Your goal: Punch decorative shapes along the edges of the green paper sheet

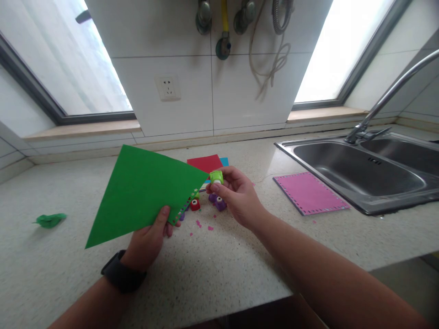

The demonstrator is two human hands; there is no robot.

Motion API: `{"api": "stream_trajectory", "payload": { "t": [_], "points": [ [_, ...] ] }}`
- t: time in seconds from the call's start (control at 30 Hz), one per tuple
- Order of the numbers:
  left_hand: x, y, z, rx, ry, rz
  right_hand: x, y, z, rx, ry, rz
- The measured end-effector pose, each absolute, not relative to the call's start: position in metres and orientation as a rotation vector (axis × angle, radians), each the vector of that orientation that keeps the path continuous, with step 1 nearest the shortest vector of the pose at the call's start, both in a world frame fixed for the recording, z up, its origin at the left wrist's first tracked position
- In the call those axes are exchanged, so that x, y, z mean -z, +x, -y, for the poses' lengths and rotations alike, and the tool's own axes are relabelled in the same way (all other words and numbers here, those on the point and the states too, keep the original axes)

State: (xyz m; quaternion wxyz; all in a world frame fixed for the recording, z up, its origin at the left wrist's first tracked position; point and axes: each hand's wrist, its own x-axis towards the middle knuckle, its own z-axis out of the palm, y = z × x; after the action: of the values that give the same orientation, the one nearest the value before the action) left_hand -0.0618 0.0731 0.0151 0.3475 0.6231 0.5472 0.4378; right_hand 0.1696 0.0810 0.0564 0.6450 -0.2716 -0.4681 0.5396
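A: Where is the green paper sheet (142, 194)?

B: Held up above the surface (219, 269), just left of centre. Your left hand (149, 242) has its grip pressed onto the sheet's lower edge, thumb on the front, the other fingers hidden behind it. Your right hand (236, 194) is pinching a small green punch (216, 177) at the sheet's 3 o'clock corner, where a row of small punched holes runs down the edge.

A: Any writing or brand you can read?

B: None that you could make out; the punch is too small, and the black watch (121, 274) on your left wrist shows only its band.

A: What lies around them?

B: Under your right hand sit a red punch (195, 204) and a purple punch (220, 204), partly covered by your fingers. At 12 o'clock of them lies a red sheet (205, 163) with a blue one peeking out beneath it. Pink paper bits (199, 224) dot the surface at 6 o'clock. At 3 o'clock lies a pink sheet (310, 193) with a punched border, just beside the steel sink (360, 171), which the frame cuts off. Far out at 9 o'clock lies a crumpled green scrap (50, 220).
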Motion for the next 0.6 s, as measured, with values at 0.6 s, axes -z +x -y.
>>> {"api": "stream_trajectory", "payload": {
  "t": [0.6],
  "points": [
    [-0.019,-0.059,-0.072,-1.168,1.583,-1.381,-0.057,0.169,-0.079,-1.240,-0.607,1.083]
  ]
}}
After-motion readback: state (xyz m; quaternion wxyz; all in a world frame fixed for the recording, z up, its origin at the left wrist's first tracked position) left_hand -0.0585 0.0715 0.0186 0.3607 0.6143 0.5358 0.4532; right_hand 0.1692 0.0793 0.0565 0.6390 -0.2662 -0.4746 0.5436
